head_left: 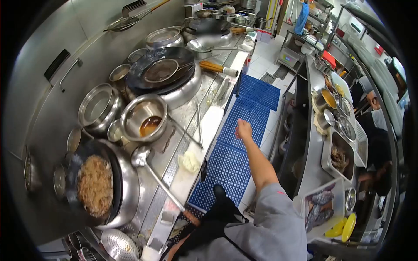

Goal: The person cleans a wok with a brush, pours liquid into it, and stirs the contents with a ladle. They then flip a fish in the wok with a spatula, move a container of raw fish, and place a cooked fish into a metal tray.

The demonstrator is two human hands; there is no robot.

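My right hand (pixel 244 129) is out over the blue floor mat, its fingers curled in, with nothing visible in it. A strip of skin shows at the bottom beside the black apron; my left hand itself cannot be seen. Near that strip lies the wooden handle of a ladle (pixel 163 185), its bowl on the stove edge. Food fries in bubbling oil (pixel 95 186) in the wok at the lower left. A steel bowl (pixel 130 117) holds brown sauce. Farther back, a round strainer (pixel 162 70) rests in a dark wok (pixel 135 71).
A crumpled cloth (pixel 189 162) lies on the stove's front ledge. A perforated skimmer (pixel 119 245) is at the bottom left. On the right, a counter (pixel 308 143) bears food trays, a pot of orange liquid (pixel 328 99) and yellow lids (pixel 348 227). Beyond it, another person's hand (pixel 373 100) shows.
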